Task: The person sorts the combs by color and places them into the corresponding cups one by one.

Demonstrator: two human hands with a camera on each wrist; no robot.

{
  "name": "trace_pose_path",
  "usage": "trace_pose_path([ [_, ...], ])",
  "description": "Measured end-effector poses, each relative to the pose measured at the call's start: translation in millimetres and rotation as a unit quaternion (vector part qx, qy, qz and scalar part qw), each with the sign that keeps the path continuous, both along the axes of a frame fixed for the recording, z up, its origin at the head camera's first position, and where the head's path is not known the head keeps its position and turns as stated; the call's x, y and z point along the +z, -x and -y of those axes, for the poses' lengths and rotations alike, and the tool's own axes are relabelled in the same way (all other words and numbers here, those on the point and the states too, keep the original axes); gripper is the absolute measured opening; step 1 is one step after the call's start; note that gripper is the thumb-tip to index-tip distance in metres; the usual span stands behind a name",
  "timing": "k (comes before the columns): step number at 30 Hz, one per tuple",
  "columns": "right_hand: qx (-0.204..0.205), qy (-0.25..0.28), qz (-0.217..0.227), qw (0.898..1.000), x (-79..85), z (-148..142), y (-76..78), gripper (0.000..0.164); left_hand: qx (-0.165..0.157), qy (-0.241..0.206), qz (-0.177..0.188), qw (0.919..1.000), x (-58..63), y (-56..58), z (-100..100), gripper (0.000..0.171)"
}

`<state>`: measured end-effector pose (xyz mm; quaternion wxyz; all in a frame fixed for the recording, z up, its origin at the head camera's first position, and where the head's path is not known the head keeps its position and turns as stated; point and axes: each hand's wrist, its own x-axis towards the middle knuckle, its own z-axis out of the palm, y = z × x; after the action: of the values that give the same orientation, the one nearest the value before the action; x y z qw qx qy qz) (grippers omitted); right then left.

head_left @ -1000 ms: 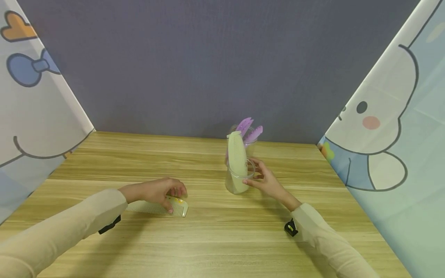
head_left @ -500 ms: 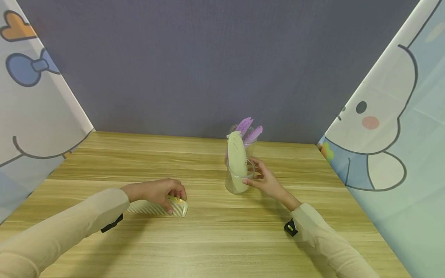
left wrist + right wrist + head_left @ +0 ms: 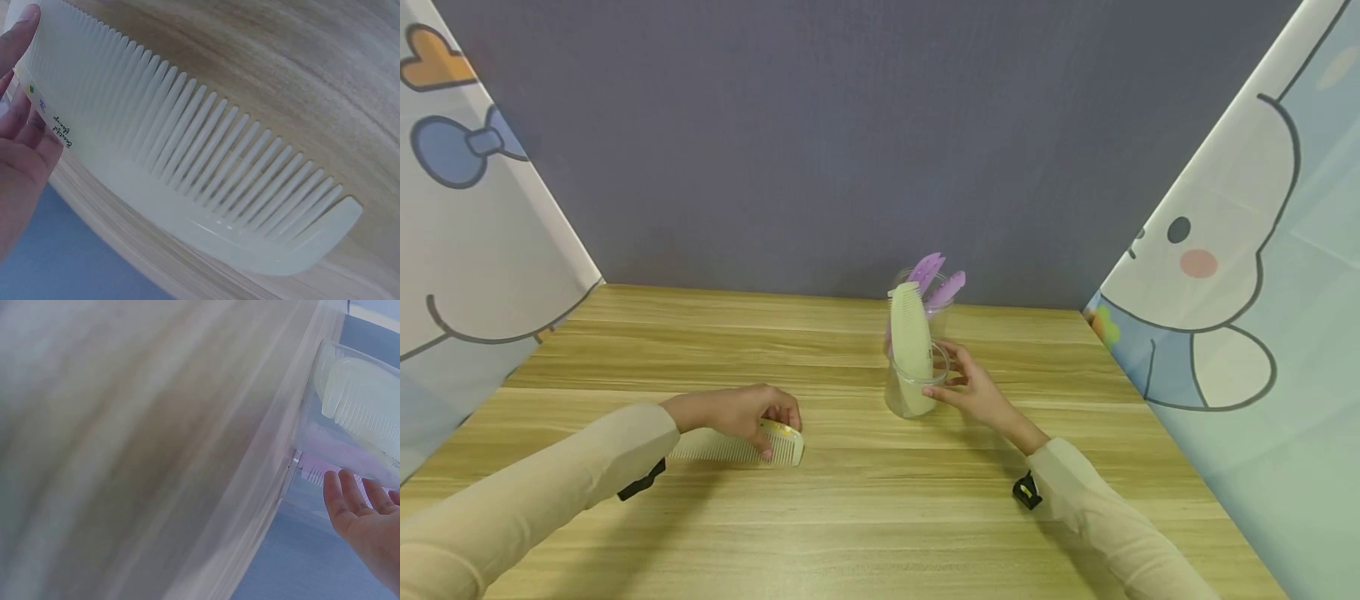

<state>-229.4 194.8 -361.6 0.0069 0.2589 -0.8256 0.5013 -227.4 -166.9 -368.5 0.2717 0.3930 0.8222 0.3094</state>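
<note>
My left hand (image 3: 741, 414) pinches a pale cream comb (image 3: 786, 445), thumb over the teeth and fingers at its spine. In the left wrist view the comb (image 3: 181, 209) shows its teeth and small printed lettering near the fingers; its far end lies close to the tabletop. My right hand (image 3: 976, 398) grips the rim of a clear plastic cup (image 3: 897, 400) from the right, thumb in front and fingers round the back. Inside that cup stands another cream comb (image 3: 912, 337), leaning slightly left. The right wrist view has the cup (image 3: 315, 434) at its right edge.
Right behind the front cup is a second clear cup (image 3: 942, 323), partly hidden, holding purple combs (image 3: 946, 289). The wooden table (image 3: 865, 525) ends at a dark grey panel (image 3: 820, 150) at the back. Cartoon-printed panels (image 3: 1217, 275) flank both sides.
In the head view the comb under my left hand has shifted very slightly upward. My right hand and the cups stay in place.
</note>
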Motion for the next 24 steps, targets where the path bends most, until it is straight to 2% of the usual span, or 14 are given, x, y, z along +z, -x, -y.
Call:
trace_pose_path([
  [4,0.001,-0.002,-0.004,1.0,-2.1,-0.4,1.6,0.072,-0.011,-0.002,0.018,0.9998,3.2,1.9,-0.4,0.032],
  [11,-0.003,-0.004,-0.011,1.0,-21.3,-7.8,15.5,0.072,-0.022,0.013,0.049,0.9985,10.4,6.0,-0.3,0.028],
  [20,0.0,-0.002,-0.018,1.0,-23.0,-8.6,16.7,0.072,-0.015,0.026,0.065,0.9974,19.0,10.4,1.3,0.026],
  [24,0.0,-0.001,-0.015,1.0,-22.3,-8.3,16.3,0.073,-0.021,0.024,0.069,0.9971,23.6,13.1,1.7,0.024],
])
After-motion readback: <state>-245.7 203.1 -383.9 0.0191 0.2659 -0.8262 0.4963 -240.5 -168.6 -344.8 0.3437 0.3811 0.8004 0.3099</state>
